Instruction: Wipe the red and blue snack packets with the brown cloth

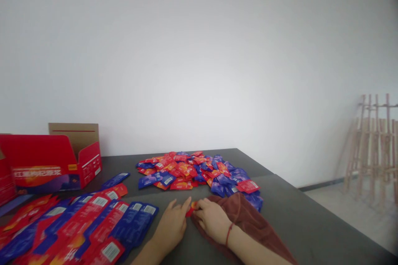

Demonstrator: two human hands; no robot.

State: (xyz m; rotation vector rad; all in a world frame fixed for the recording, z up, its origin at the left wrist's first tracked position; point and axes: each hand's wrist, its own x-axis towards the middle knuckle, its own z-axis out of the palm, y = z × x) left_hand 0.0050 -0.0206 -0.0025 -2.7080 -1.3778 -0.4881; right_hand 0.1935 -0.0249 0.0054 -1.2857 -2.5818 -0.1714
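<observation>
Between my two hands, a small red-and-orange sachet [190, 210] shows only in part. My left hand [171, 225] touches its left side with the fingers bent and seems to pinch it. My right hand [214, 220] closes over its other side, and a thin red string circles that wrist. A brown cloth [248, 219] lies bunched beneath and beside my right hand; whether the fingers also grip it is hidden. Just beyond my hands spreads a loose heap of red and blue sachets [186, 169]. To the left, overlapping rows of red and blue sachets [96, 215] lie with barcodes showing.
An open red carton [43, 149] with printed sides stands at the back left of the dark table [298, 219]. The table meets a white wall [199, 58] at the back. Wooden racks [373, 145] lean at the far right, beyond the table's edge.
</observation>
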